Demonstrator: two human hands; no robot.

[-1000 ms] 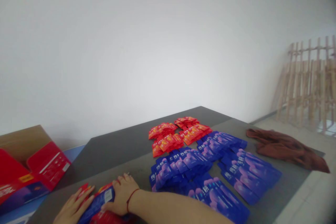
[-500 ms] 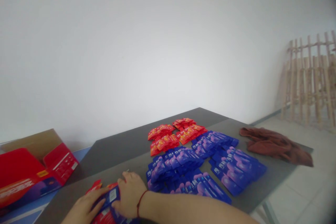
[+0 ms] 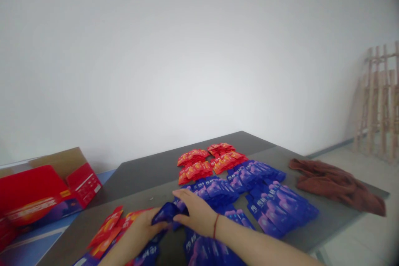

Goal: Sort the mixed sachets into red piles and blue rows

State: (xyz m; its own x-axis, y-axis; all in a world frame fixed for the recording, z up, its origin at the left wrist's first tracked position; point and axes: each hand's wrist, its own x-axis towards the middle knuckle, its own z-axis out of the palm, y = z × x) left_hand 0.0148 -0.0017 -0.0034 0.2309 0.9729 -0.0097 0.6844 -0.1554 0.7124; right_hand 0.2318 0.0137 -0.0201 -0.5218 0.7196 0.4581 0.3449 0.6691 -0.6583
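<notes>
My left hand (image 3: 137,230) grips a dark blue sachet (image 3: 164,212), which bends between its fingers and thumb. My right hand (image 3: 198,212), with a thin red cord at the wrist, curls its thumb and fingers at the other end of the blue packaging. How many sachets lie in this grasp cannot be made out. Beneath and beside my left hand are loose red-orange sachets (image 3: 107,228) and more blue ones. Fanned rows of blue sachets (image 3: 280,205) lie right of my right hand, which partly covers the nearer rows. Behind them are rows of red-orange sachets (image 3: 195,170).
A red open carton (image 3: 34,191) with raised flaps stands on a blue surface at the left. On the right of the dark table (image 3: 146,170) lies a crumpled brown cloth (image 3: 336,183), overhanging its edge. Wooden slatted racks (image 3: 380,104) lean against the white wall.
Both hands have moved right and slightly up from the red and blue heap, now with a blue sachet between them. More blue sachets show in front; the view has shifted slightly left.
</notes>
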